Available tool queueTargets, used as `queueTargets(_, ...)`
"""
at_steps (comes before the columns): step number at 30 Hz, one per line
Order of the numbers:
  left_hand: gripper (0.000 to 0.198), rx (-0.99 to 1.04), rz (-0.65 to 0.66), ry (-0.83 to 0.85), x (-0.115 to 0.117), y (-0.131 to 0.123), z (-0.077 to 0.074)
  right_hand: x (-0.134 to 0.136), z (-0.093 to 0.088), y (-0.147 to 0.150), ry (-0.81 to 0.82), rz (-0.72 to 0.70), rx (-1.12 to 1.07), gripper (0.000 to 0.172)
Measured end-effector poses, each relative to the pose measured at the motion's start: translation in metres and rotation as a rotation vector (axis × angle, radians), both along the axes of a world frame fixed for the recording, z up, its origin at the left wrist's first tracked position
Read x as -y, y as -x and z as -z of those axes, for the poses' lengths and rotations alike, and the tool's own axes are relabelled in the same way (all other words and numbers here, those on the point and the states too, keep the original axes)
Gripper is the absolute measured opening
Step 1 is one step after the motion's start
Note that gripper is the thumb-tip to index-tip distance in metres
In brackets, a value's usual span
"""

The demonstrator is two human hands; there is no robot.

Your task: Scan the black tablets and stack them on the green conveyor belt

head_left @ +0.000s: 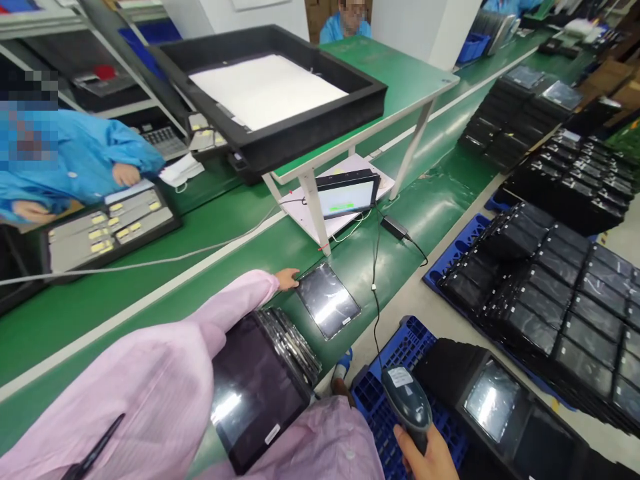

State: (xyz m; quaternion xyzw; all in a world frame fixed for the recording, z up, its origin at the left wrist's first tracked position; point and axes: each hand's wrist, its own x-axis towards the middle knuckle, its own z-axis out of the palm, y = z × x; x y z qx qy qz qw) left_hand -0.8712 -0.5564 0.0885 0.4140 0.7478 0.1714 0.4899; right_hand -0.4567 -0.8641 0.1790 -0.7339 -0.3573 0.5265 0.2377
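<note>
My left hand (pixel 287 280), at the end of a pink sleeve, grips the upper left corner of a flat black tablet (pixel 329 301) in shiny clear film. The tablet lies on the green bench and has a small white label near its lower edge. My right hand (pixel 425 453) is wrapped round the handle of a dark barcode scanner (pixel 407 403), held over the floor side to the right. Its cable runs up towards the bench. Nearer to me, a larger dark panel (pixel 260 390) with a white label leans beside a stack of filmed tablets (pixel 293 343).
A lit monitor (pixel 349 195) stands on a low shelf under a raised green table (pixel 400 73). Up there rests a black foam tray (pixel 300 127). Stacked black trays (pixel 545 287) and blue pallets (pixel 387 360) lie right. Co-workers in blue sit across the bench.
</note>
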Motion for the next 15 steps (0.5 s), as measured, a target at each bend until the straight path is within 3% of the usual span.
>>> queueTargets(3,0.028,-0.03,-0.053,-0.042,-0.006,0.01,-0.03,-0.008,-0.01,0.013,-0.014,-0.157,-0.001,0.041)
queueTargets(6,0.028,-0.072,0.042,-0.14,0.022,0.03,-0.071,-0.009,-0.024,0.037,-0.06,-0.353,-0.01,0.045)
queueTargets(9,0.034,-0.179,0.142,-0.339,0.093,0.052,-0.102,0.006,-0.035,0.07,-0.089,-0.504,-0.038,0.05)
queueTargets(11,0.038,-0.235,0.049,-0.468,0.155,0.064,-0.109,0.025,-0.039,0.092,-0.101,-0.583,-0.054,0.049)
queueTargets(13,0.041,-0.274,-0.116,-0.58,0.216,0.074,-0.102,0.047,-0.04,0.11,-0.113,-0.633,-0.045,0.046)
queueTargets(15,0.044,-0.262,-0.279,-0.623,0.265,0.081,-0.084,0.068,-0.04,0.125,-0.124,-0.66,-0.015,0.042)
